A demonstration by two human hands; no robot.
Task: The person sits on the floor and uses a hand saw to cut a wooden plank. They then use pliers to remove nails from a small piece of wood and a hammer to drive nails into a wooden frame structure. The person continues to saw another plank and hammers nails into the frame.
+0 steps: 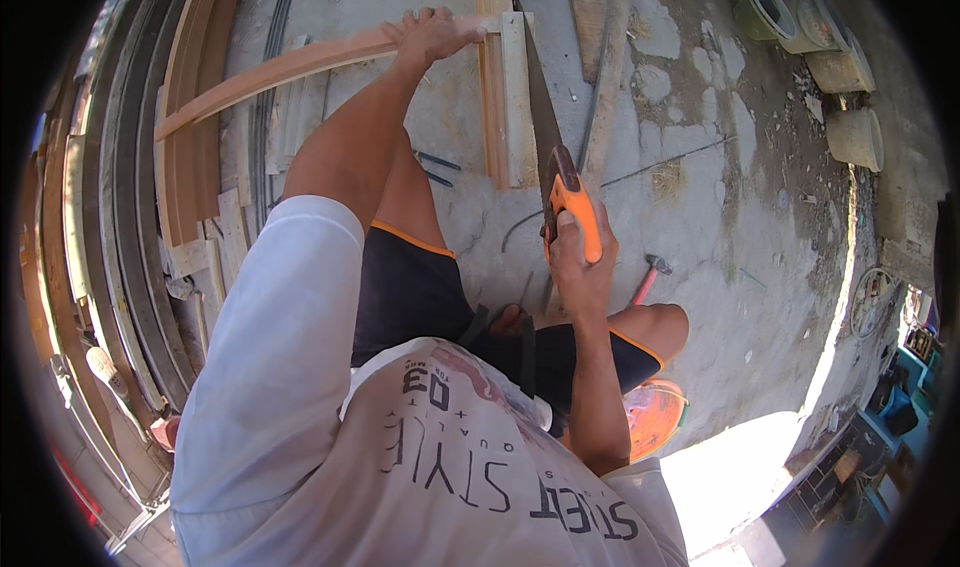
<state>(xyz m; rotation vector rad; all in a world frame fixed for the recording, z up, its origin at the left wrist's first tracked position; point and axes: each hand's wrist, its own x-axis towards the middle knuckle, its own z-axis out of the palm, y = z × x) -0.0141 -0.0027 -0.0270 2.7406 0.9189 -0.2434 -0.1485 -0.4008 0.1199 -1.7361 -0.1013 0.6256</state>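
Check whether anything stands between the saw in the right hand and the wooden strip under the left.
Yes, in this view: a pale board lies between the saw in the right hand and the visible end of the wooden strip. Whether the blade touches that board is unclear.

Far left, the left hand (428,41) rests on a plank (300,64); nearer, the right hand (580,257) grips a saw (563,167). A hammer (650,277) lies right, buckets (853,139) far right.
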